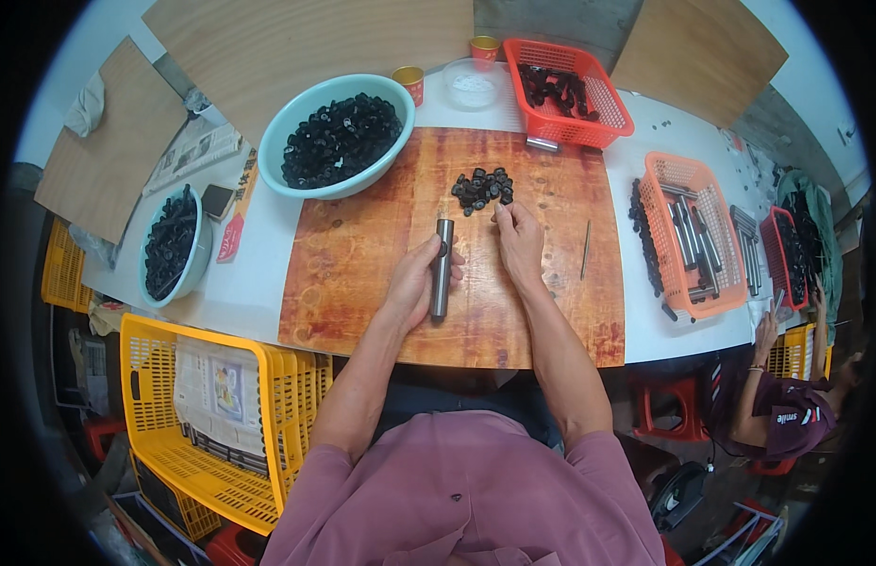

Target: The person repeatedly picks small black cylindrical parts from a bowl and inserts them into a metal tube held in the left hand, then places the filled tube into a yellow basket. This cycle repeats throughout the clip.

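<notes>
My left hand (415, 280) is wrapped round a silver metal tube (443, 274) with dark ends, held roughly upright in the picture over the wooden board. A dark round spot shows on the tube near my thumb. My right hand (523, 241) is closed in a pinch at the near edge of a small heap of black rubber-like pieces (477, 191). Whatever its fingertips hold is too small or hidden to make out. To the right of that hand, a thin metal rod (586, 250) lies on the board.
A big pale-blue bowl (406, 127) of black pieces stands back left, a smaller bowl (201, 247) farther left. Red basket (589, 132) at the back; orange basket (659, 222) with metal tubes at right. Yellow crate (268, 396) below left. A co-worker's hand (767, 332) at far right.
</notes>
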Tool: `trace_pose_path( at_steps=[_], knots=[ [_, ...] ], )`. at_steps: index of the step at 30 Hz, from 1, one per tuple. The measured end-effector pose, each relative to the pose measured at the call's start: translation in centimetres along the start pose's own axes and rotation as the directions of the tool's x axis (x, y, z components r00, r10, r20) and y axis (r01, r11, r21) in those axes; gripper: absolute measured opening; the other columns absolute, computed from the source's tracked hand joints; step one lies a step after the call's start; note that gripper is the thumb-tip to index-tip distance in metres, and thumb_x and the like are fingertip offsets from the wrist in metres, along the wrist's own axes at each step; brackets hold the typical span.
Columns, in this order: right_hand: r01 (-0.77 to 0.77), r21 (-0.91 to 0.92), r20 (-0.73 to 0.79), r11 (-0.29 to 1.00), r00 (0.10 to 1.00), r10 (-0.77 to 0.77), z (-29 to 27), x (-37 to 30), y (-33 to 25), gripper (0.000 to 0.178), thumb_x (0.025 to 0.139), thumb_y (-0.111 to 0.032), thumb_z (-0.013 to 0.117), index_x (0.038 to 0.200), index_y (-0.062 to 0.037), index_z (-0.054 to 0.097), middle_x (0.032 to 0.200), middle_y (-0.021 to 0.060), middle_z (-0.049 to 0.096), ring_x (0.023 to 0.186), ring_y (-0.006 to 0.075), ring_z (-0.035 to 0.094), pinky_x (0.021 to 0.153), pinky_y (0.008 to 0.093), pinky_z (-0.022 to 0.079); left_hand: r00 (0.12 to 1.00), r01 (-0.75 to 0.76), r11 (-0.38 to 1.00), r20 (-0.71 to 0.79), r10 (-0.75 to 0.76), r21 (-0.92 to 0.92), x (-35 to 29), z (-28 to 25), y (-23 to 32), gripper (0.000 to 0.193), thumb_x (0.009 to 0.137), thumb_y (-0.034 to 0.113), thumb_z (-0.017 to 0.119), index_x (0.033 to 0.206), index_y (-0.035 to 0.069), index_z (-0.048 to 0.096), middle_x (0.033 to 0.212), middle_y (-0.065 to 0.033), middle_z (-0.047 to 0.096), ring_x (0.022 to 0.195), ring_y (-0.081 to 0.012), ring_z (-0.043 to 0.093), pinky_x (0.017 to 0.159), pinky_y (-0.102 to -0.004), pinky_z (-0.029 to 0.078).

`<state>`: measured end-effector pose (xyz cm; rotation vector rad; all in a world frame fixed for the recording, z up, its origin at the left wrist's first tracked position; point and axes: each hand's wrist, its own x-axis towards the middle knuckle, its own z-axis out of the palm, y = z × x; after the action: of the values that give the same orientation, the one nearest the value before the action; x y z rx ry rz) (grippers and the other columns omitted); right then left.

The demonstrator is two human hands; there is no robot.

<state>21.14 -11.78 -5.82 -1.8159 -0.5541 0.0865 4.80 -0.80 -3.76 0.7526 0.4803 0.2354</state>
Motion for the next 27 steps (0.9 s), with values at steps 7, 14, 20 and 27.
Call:
trace_pose_path(
  at_steps=[7, 14, 20, 27],
  knots=[
    [0.008, 0.002, -0.005, 1.000, 1.000, -0.008, 0.1, -0.1, 0.0, 0.032, 0.099, -0.027, 0.062, 0.084, 0.0008, 0.066, 0.073, 0.0148, 0.063, 0.067, 0.0258, 0.061, 0.065, 0.0391, 0.046, 0.995, -0.100, 0.975, -0.008, 0.103, 0.199, -0.2, 0.0, -0.6, 0.033, 0.107, 0.030, 0.052, 0.115, -0.001, 0.060, 0.086, -0.0068, 0.065, 0.071, -0.0122, 0.064, 0.063, -0.0248, 0.054],
    [0.003, -0.003, 0.006, 1.000, 1.000, -0.003, 0.0, -0.1, -0.2, 0.030, 0.098, -0.026, 0.062, 0.084, 0.0008, 0.066, 0.074, 0.0146, 0.063, 0.067, 0.0244, 0.061, 0.065, 0.0382, 0.046, 0.990, -0.139, 0.976, 0.037, 0.135, 0.167, -0.8, 0.0, -1.2, 0.029, 0.105, 0.020, 0.056, 0.125, -0.001, 0.056, 0.101, -0.0096, 0.066, 0.084, -0.0125, 0.065, 0.071, -0.0254, 0.055],
    [0.007, 0.026, 0.002, 1.000, 1.000, -0.007, 0.3, 0.1, 0.6, 0.030, 0.098, -0.025, 0.062, 0.085, 0.0011, 0.066, 0.074, 0.0144, 0.064, 0.066, 0.0245, 0.062, 0.065, 0.0381, 0.047, 0.974, -0.226, 0.967, 0.059, 0.220, 0.118, -1.3, 0.0, -1.5, 0.055, 0.094, 0.002, 0.066, 0.144, -0.003, 0.046, 0.110, -0.0076, 0.063, 0.090, -0.0132, 0.066, 0.079, -0.0269, 0.056],
    [0.009, -0.006, 0.012, 1.000, 1.000, -0.009, 0.1, 0.1, 0.3, 0.031, 0.098, -0.026, 0.062, 0.084, 0.0014, 0.066, 0.075, 0.0153, 0.065, 0.067, 0.0258, 0.063, 0.065, 0.0389, 0.047, 0.974, -0.226, 0.969, 0.055, 0.221, 0.102, -1.5, 0.5, -1.2, 0.061, 0.088, -0.004, 0.071, 0.143, -0.004, 0.047, 0.112, -0.0081, 0.063, 0.091, -0.0133, 0.066, 0.079, -0.0262, 0.056]
  ],
)
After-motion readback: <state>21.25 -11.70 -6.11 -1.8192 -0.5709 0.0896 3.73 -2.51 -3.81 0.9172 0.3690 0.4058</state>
